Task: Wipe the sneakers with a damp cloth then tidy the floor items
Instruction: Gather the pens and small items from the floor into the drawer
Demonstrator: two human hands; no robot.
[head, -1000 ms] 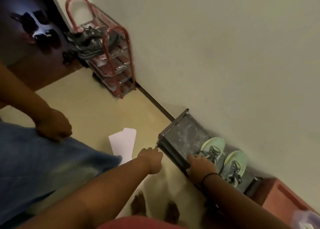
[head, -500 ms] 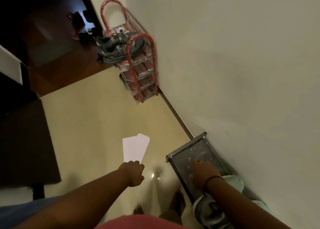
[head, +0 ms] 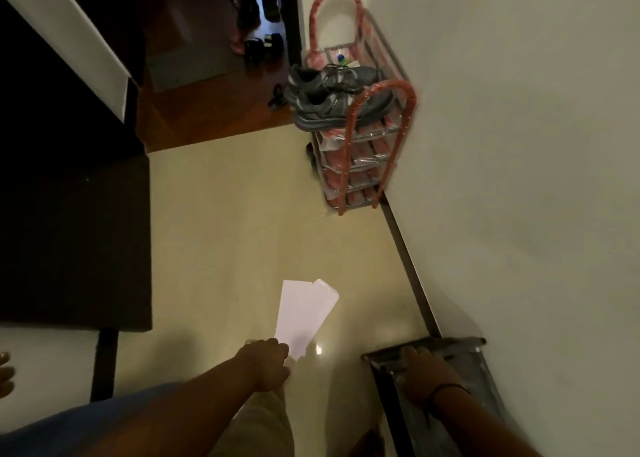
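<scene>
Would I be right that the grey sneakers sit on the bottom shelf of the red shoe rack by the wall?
Not quite: the head view shows the grey sneakers on the top shelf of the red shoe rack, not the bottom. The rack does stand by the wall.

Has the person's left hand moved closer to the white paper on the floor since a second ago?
Yes. The left hand has moved forward to the near edge of the white paper, where earlier a gap of cream floor separated them.

A red rack point(head: 360, 152) stands against the wall point(head: 519, 145) at one o'clock; dark furniture point(head: 72, 242) at nine.
</scene>
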